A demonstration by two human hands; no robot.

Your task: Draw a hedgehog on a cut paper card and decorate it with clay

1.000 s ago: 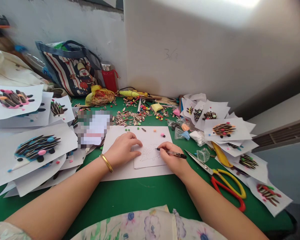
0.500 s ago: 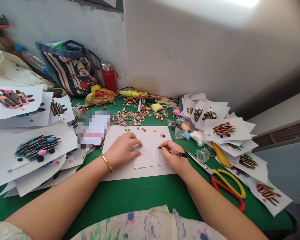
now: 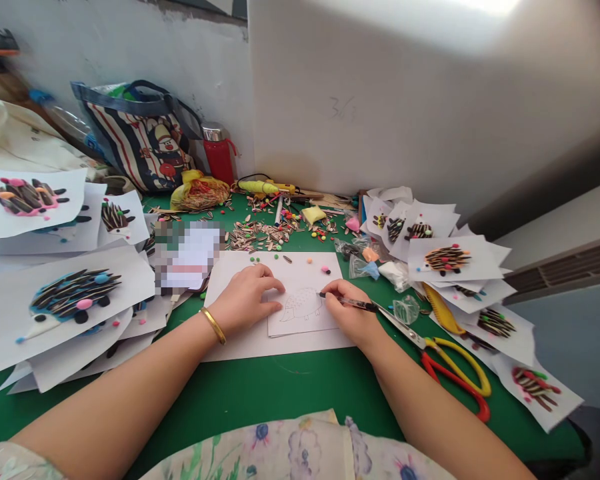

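My right hand point(image 3: 351, 313) grips a black pen point(image 3: 361, 305), its tip at the right end of a faint hedgehog outline point(image 3: 303, 303). The drawing is on a small white sheet point(image 3: 325, 323), which lies over a larger white sheet point(image 3: 235, 350). My left hand point(image 3: 245, 300) rests on the paper to the left of the drawing, thumb and fingers apart, holding nothing. Small clay balls, among them a pink one point(image 3: 325, 269), and a sunflower seed point(image 3: 287, 259) lie on the larger sheet above the drawing.
Scissors point(image 3: 455, 373) lie open beside my right forearm. Finished hedgehog cards are stacked at left point(image 3: 70, 300) and right point(image 3: 450, 260). A phone point(image 3: 193, 257), loose seeds point(image 3: 260, 235), bagged clay point(image 3: 395, 273), a red bottle point(image 3: 218, 157) and a striped bag point(image 3: 135, 137) sit farther back.
My right hand and the pen have shifted very slightly to the right. My left hand stays in place on the paper.
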